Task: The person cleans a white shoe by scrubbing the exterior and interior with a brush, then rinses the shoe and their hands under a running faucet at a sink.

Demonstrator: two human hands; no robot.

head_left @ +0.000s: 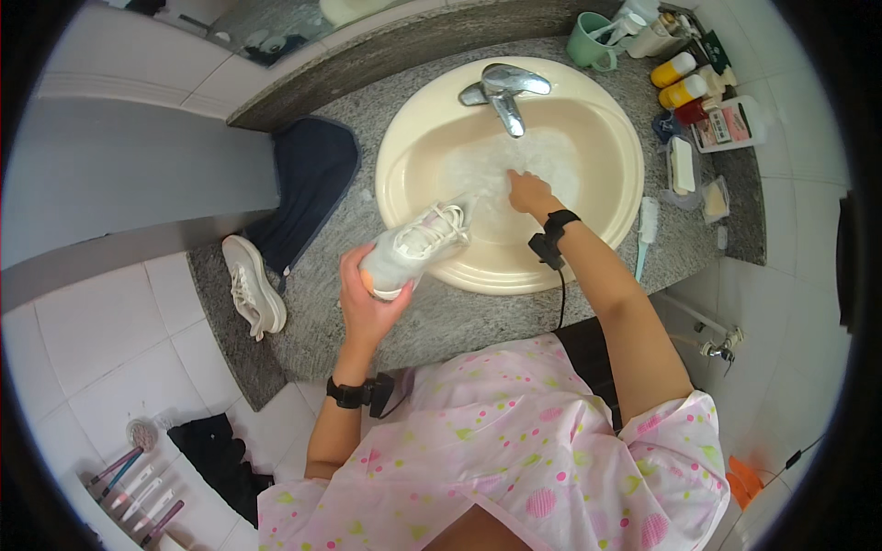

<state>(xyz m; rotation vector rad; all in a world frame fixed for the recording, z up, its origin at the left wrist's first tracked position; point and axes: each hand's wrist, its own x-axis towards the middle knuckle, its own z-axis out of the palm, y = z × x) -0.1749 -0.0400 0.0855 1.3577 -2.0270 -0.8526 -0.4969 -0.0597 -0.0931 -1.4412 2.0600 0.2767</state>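
Note:
My left hand (365,301) grips a pale grey sneaker (401,254) with white laces, its fingers and thumb around the end nearest me. The sneaker is tilted over the near left rim of the cream oval sink (390,184), its far end inside the basin. Whitish, foamy-looking water (478,170) lies in the basin. My right hand (531,195) reaches into the basin under the chrome faucet (507,92), fingertips at the water. Its fingers are partly hidden, so I cannot make out whether they hold anything. A matching sneaker (254,287) rests at the counter's left end.
A dark cloth (317,188) lies left of the sink. Right of it are a white brush with a light-blue handle (647,230) and a soap dish (682,170). A green mug (588,41) and several bottles (680,83) stand at the back right. Grey stone counter (322,321) surrounds the sink.

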